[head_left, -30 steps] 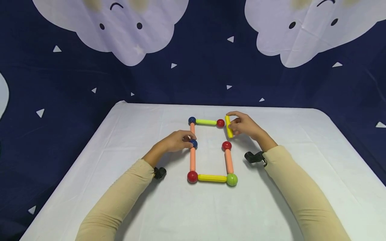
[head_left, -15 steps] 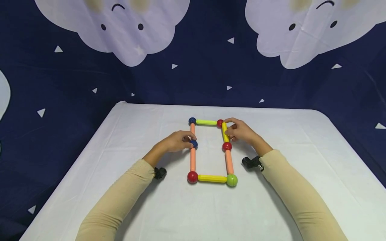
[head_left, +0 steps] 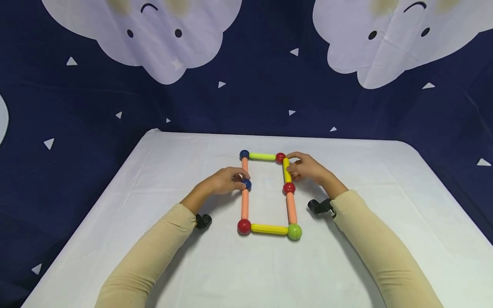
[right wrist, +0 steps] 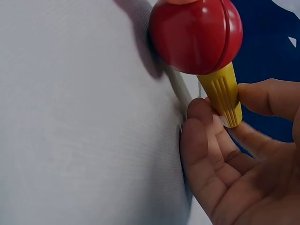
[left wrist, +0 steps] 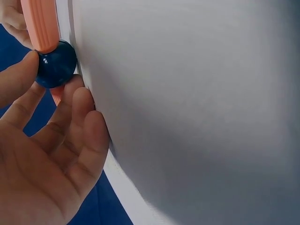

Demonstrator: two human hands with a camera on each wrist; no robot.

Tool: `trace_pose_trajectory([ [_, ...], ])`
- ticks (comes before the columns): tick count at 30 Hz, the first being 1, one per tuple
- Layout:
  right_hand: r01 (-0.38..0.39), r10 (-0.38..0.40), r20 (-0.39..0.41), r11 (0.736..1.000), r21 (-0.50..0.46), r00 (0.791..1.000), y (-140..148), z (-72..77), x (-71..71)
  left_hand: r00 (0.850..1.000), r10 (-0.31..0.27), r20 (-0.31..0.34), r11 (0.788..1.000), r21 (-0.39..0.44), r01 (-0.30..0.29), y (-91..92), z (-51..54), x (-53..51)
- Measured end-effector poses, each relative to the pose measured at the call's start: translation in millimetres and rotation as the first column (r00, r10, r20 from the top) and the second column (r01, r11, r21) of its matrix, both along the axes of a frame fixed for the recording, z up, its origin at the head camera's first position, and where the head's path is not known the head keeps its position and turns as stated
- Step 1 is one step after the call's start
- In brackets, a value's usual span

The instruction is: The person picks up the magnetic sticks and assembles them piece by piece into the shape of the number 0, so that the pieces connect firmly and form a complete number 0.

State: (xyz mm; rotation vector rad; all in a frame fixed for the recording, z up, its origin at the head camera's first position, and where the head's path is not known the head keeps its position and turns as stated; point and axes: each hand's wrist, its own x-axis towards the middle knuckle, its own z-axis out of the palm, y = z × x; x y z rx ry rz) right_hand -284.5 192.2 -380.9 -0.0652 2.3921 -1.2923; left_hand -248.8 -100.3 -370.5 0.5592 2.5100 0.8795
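Toy rods and balls form a closed rectangular outline in the head view. My left hand (head_left: 223, 180) pinches the blue ball (left wrist: 57, 65) midway up the left side, thumb on one side and fingertips on the other. Salmon rods (head_left: 245, 205) join that ball from both ends. On the right side, my right hand (head_left: 308, 167) pinches a yellow rod (right wrist: 224, 96) between thumb and fingers. The rod's near end meets a red ball (right wrist: 194, 37). Its far end lies against the far red ball (head_left: 280, 158), partly hidden by a fingertip.
The near side has a red ball (head_left: 244, 227), a yellow rod (head_left: 269, 229) and a green ball (head_left: 294, 232). A lime rod (head_left: 262, 156) runs from a far blue ball (head_left: 244, 155). White cloth covers the table (head_left: 185, 265); a dark blue backdrop (head_left: 262, 107) hangs behind.
The right hand has brought the yellow rod left and down into the gap between the two red balls. The left hand has stayed on the blue ball.
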Motion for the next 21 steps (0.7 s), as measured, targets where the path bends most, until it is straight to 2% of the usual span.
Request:
trace_pose_trajectory([
  [10,0.027,-0.026,-0.006,0.996,0.084,1.0,-8,2.1,-2.6,1.0,0.001,-0.012,1.0,0.009,-0.001,-1.7,-0.2,-1.3],
  [15,0.056,-0.056,-0.001,0.995,0.087,0.998,-15,3.3,-2.6,1.0,0.002,-0.022,1.0,0.006,-0.002,-1.2,0.2,-0.9],
  [21,0.1,-0.1,-0.009,0.99,0.102,0.995,-20,3.1,-3.4,0.998,-0.009,-0.061,1.0,-0.015,0.008,-1.4,0.1,-0.5],
])
